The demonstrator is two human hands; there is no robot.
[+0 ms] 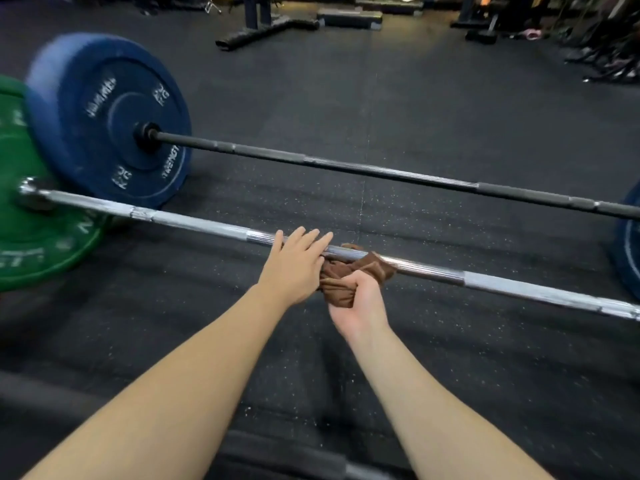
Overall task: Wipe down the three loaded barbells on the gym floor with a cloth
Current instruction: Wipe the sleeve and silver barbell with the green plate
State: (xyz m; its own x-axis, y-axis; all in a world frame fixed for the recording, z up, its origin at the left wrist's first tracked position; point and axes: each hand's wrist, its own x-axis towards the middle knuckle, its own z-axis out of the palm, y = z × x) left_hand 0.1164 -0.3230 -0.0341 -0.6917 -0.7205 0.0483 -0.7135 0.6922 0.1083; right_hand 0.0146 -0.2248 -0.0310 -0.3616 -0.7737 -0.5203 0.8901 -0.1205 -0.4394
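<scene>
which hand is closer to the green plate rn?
Left. The left hand rests on the silver bar, toward the green plate; the right hand grips the brown cloth farther along the bar, away from it.

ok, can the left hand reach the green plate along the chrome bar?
Probably yes: left hand rests open on the chrome bar, which runs bare to the green plate; the cloth lies the other way.
</scene>
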